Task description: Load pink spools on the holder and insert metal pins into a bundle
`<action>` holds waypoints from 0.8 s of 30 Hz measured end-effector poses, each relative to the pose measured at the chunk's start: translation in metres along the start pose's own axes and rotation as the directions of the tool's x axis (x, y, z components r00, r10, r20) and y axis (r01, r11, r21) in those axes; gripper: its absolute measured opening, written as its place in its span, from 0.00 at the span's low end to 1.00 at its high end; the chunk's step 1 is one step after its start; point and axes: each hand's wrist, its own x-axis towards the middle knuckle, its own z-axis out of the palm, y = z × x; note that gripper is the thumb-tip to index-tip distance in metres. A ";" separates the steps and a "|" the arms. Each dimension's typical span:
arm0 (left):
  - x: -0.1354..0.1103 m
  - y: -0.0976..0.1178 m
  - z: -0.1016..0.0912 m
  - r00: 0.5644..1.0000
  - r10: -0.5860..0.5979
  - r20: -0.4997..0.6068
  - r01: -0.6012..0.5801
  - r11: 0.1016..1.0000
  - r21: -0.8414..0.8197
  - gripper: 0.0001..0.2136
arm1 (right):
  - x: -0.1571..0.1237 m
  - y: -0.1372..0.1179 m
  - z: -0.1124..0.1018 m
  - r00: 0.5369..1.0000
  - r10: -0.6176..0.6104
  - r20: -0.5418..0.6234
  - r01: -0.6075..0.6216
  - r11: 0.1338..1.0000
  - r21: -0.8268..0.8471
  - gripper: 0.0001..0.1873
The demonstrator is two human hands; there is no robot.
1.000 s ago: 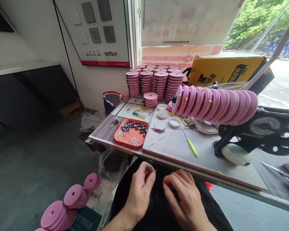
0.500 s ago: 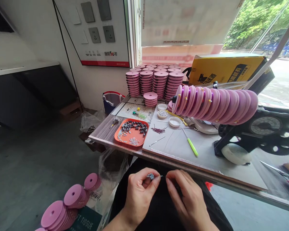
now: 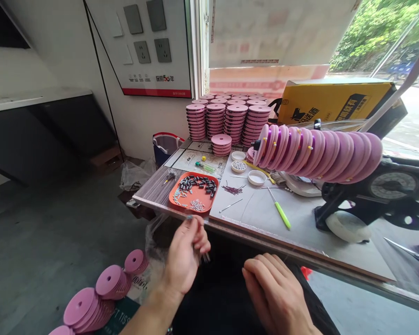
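My left hand (image 3: 185, 255) is raised just below the table's front edge, close to the orange tray (image 3: 181, 203). Its fingers are curled round a few thin metal pins that stick out near the fingertips. My right hand (image 3: 274, 291) rests lower over my dark lap, fingers bent and close together; what they hold, if anything, is hidden. The tray holds several small black and silver parts.
A row of pink discs (image 3: 317, 149) hangs on a black stand (image 3: 370, 204) at the right. Stacks of pink discs (image 3: 226, 121) stand at the back, and more pink discs (image 3: 101, 293) lie at the lower left. A green-handled tool (image 3: 281, 211), small white cups (image 3: 257, 177) and a yellow box (image 3: 335, 100) are on the table.
My left hand has risen and moved left toward the orange tray, away from my right hand. The right hand has stayed over my lap. The view shifted slightly.
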 end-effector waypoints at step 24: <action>-0.014 -0.035 0.001 0.982 -0.182 0.046 0.143 0.886 0.440 0.14 | -0.003 0.002 0.006 0.995 0.053 0.085 -0.054 0.998 0.012 0.08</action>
